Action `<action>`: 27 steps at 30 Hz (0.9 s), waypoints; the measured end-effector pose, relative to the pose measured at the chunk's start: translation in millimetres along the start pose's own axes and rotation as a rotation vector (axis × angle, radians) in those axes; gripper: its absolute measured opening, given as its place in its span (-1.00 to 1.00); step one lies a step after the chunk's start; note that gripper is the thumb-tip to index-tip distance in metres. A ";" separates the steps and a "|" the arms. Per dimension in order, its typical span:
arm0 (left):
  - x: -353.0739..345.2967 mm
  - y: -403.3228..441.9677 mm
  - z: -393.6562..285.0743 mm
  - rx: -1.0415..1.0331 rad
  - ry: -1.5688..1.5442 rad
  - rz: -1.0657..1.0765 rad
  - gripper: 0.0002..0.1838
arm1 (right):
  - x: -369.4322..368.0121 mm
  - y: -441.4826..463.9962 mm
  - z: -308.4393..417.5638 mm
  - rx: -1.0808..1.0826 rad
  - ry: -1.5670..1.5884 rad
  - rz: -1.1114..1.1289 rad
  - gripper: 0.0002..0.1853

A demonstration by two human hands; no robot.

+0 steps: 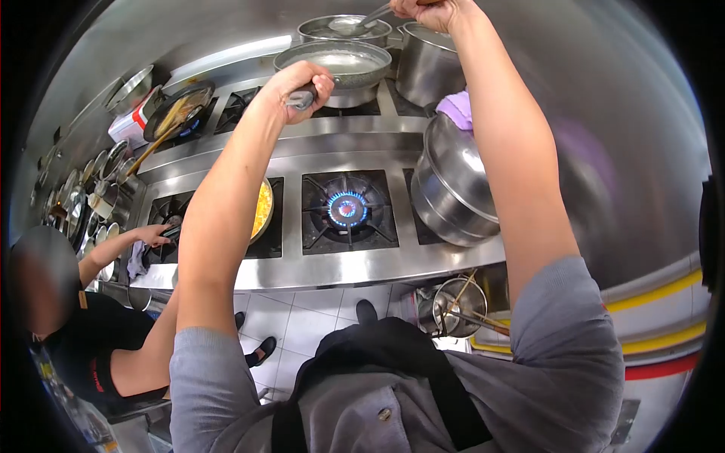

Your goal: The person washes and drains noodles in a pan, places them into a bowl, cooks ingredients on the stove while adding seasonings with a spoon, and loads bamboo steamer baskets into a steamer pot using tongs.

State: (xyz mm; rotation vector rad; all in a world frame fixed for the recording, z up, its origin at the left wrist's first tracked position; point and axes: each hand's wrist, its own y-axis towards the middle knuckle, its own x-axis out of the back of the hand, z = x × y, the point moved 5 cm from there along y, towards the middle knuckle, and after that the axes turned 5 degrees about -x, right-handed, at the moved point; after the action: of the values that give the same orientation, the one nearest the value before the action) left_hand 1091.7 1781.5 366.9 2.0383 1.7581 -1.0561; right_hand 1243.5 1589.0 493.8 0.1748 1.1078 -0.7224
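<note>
My left hand (302,84) is closed round the handle of a grey speckled frying pan (359,77), held over the back burners. The pan's inside looks shiny and pale. Up at the top edge, my right hand (438,11) grips a ladle (377,15), its bowl at the mouth of a steel pot (310,30) behind the pan. Whether the ladle's bowl touches the liquid I cannot tell. Below my arms, a front gas burner (347,208) is lit with blue flame and has nothing on it.
A tall pot (430,68) stands back right. A large lidded pot (453,181) carries a purple cloth (455,110). Left, a co-worker's hand (157,235) holds a pan of yellow food (263,210). A dark wok (180,109) with a wooden tool sits back left. Utensils fill a container (461,306) below.
</note>
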 end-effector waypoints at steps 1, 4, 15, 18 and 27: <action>-1.5 1.5 -1.4 0.003 -0.012 0.016 -0.78 | -3.4 -15.7 -13.7 -0.080 -0.030 0.039 -0.73; -8.5 -1.7 -4.6 -0.003 -0.023 0.038 -0.78 | -3.2 -59.8 -53.8 -0.109 -0.060 0.043 -0.72; 4.9 -3.6 -3.9 0.029 -0.025 -0.008 -0.77 | 19.7 -141.7 -125.7 0.162 -1.244 -0.544 -0.65; 12.0 -4.7 -0.8 0.026 -0.019 -0.032 -0.78 | 4.1 -149.0 -112.6 0.179 -1.595 -0.586 -0.38; 25.2 -5.9 4.9 0.016 0.060 -0.019 -0.86 | -12.0 2.3 -14.2 0.303 -2.116 -0.665 -0.83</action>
State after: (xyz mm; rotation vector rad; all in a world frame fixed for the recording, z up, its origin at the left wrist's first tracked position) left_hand 1084.7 1798.9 348.4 2.0881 1.8074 -1.0281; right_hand 1231.2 1602.8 497.1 -0.6532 -1.0397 -1.0947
